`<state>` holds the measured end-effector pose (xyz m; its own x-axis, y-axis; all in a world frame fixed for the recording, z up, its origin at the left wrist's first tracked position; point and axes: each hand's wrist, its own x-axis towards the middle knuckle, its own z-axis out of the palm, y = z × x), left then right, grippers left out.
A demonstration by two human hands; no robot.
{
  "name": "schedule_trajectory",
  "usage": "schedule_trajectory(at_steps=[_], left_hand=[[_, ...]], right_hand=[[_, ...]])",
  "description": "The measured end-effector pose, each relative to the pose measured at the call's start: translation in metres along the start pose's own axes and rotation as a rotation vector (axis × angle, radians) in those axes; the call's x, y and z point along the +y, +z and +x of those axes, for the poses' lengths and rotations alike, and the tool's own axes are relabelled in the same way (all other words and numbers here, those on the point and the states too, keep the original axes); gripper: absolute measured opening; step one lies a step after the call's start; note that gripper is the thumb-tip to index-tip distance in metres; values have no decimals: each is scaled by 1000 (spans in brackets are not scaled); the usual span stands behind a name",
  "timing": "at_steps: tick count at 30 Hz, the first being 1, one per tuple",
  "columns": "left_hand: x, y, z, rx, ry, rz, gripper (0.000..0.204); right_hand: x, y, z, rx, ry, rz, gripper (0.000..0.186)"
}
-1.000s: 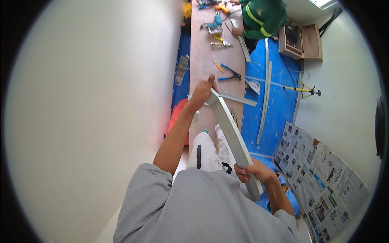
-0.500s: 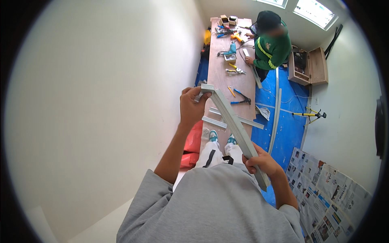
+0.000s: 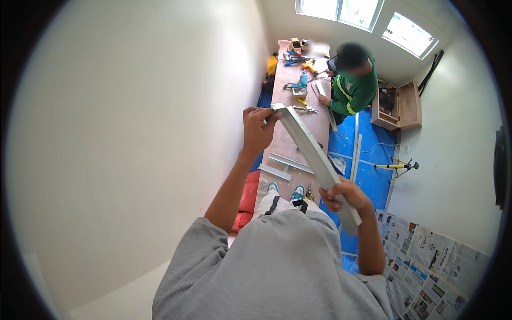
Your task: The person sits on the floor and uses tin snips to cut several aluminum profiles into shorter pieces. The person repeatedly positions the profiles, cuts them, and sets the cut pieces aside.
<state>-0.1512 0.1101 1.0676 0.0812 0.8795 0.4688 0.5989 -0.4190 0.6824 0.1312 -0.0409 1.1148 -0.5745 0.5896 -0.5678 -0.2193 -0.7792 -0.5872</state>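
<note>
I hold a long light-grey metal channel (image 3: 311, 145) slantwise in front of me, its far end up left and its near end down right. The far end has a short angled part, which my left hand (image 3: 259, 128) pinches between thumb and fingers. My right hand (image 3: 345, 195) is wrapped round the channel close to its near end. Below it, on the long wooden table (image 3: 277, 141), lie a metal strip (image 3: 290, 162) and a shorter metal strip (image 3: 274, 172), with a small piece between them.
Farther along the table are a teal drill (image 3: 300, 81), yellow-handled pliers (image 3: 305, 105) and other tools. A co-worker in green (image 3: 356, 88) stands at its right side, hand on another strip. A yellow tripod (image 3: 397, 166) and long strips (image 3: 356, 152) are on the blue floor sheet (image 3: 341, 140).
Both hands have raised the channel a little and turned it, so a different face shows. Its near end has swung slightly right. My view has tilted up, showing more of the windows.
</note>
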Motion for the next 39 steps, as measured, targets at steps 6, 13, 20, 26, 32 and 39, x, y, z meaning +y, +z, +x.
schedule_trajectory(at_steps=[6, 13, 20, 26, 32, 39], left_hand=[[4, -55, 41, -451, -282, -755, 26], [31, -29, 23, -113, -273, -259, 14], [29, 37, 3, 473, 1, 212, 14], [10, 7, -7, 133, -64, -47, 11], [11, -76, 5, -452, -83, -618, 15], [48, -4, -33, 206, -80, 110, 11]], right_hand=[[-17, -14, -33, -286, 79, 65, 55], [-20, -19, -33, -81, -5, -118, 59], [16, 68, 32, 394, -181, -654, 91], [3, 25, 2, 169, -185, -602, 98], [-24, -44, -52, -342, 80, -288, 78], [-6, -20, -35, -27, 86, -307, 71]])
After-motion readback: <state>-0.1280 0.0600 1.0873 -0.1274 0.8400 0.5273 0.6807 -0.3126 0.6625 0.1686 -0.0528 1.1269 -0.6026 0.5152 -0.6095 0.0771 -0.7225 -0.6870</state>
